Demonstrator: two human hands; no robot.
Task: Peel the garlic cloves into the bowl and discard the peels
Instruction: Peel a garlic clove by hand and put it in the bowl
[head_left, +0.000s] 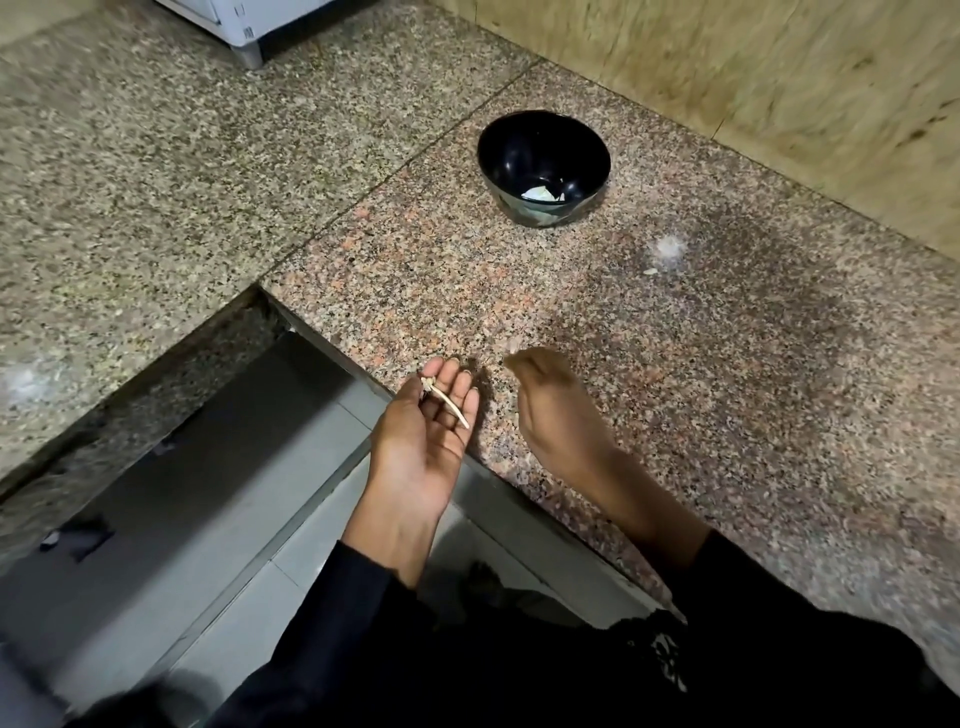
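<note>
My left hand (422, 436) is lying palm up, fingers released, carrying a garlic stem (448, 408); my blurred right hand (558, 415) is hovering with fingers loosely bent over the worktop (727, 389), grasping nothing.

1. The left hand (423, 441) lies palm up, fingers relaxed and nearly straight, forearm in a dark sleeve.
2. The right hand (558, 410) is blurred, back up, fingers curled downward.
</note>
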